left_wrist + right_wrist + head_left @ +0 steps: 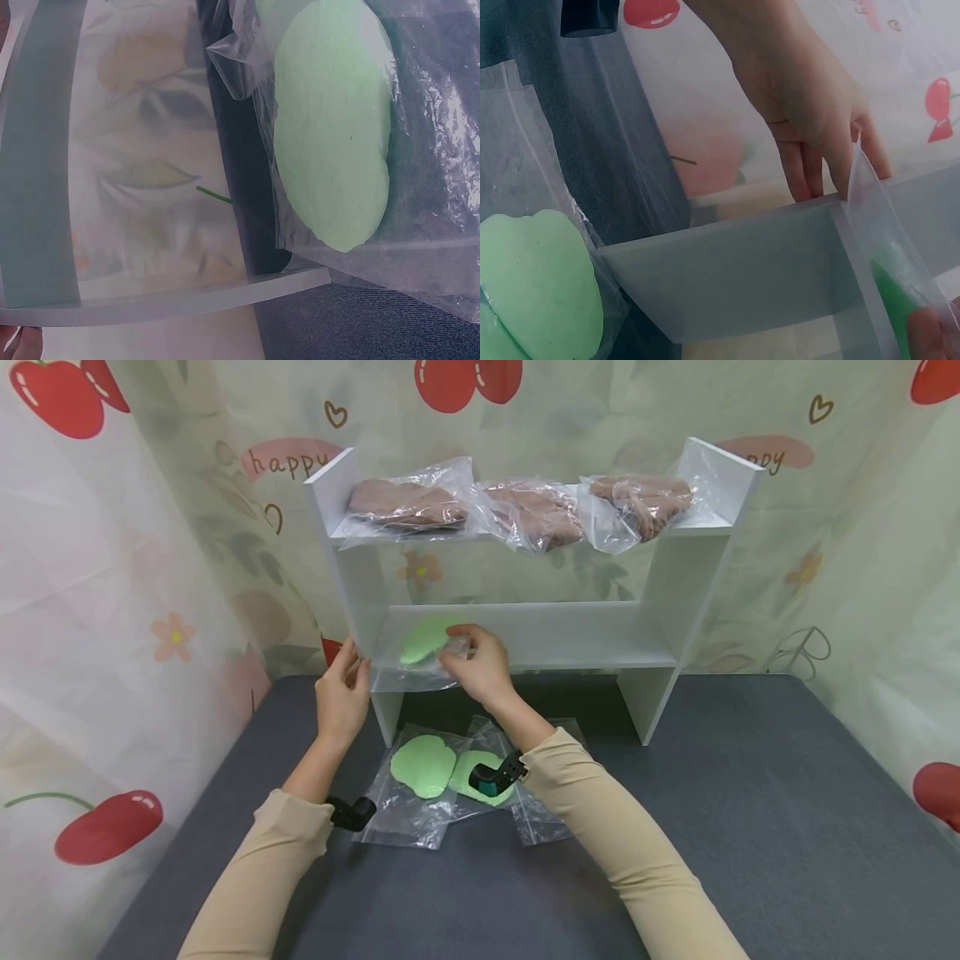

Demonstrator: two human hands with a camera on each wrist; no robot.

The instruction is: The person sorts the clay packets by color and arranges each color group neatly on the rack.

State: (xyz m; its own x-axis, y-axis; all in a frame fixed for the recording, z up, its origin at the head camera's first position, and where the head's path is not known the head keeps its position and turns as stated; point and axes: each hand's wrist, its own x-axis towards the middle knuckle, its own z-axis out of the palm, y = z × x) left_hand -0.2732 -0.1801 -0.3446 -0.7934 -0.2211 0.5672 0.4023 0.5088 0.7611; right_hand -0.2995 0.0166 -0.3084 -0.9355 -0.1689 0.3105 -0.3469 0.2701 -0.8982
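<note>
On the middle board of a white shelf [510,647], a clear plastic bag with a flat light-green piece [427,639] lies at the left end, its front edge overhanging. My right hand [480,664] pinches that bag near its right side, thumb in front. At the shelf's left side panel [727,274] my left hand [341,706] grips the panel's edge, fingers outside it and thumb on the inner side. One bag corner stands up close to the left thumb. Below, bagged green pieces [423,767] lie on the dark table, partly hidden by the right forearm.
Three clear bags with brown contents [408,503] lie along the top board, some hanging over its front edge. The dark table [780,810] extends around the shelf. A printed curtain [187,527] hangs behind, and a thin cable [806,647] shows at right.
</note>
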